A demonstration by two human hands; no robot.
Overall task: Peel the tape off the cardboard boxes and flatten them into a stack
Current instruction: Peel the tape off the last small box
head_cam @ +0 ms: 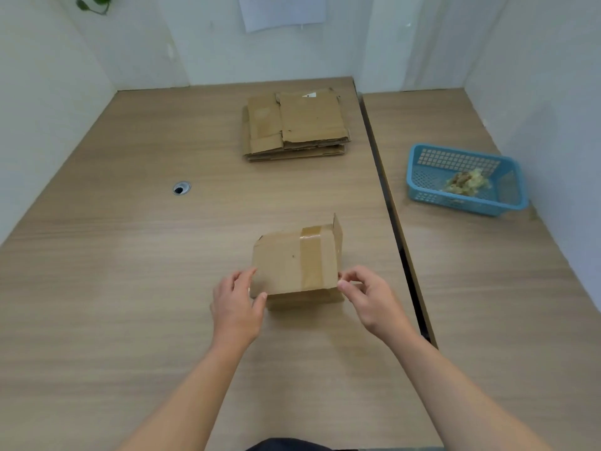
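Observation:
A small brown cardboard box (286,265) stands on the wooden table (130,255) in front of me, with a strip of brown tape (311,258) running across its top face and one flap raised at the far right. My left hand (237,304) grips the box's near left corner, thumb on the front and fingers on the side. My right hand (367,297) pinches the near right corner with thumb and fingertips. A stack of flattened cardboard (296,125) lies at the far side of the table.
A blue plastic basket (422,180) holding a wad of crumpled tape (468,182) sits on the adjoining table (487,288) to the right. A dark gap separates the two tables. A cable hole (181,188) is set in the left tabletop. White walls close in the back and sides.

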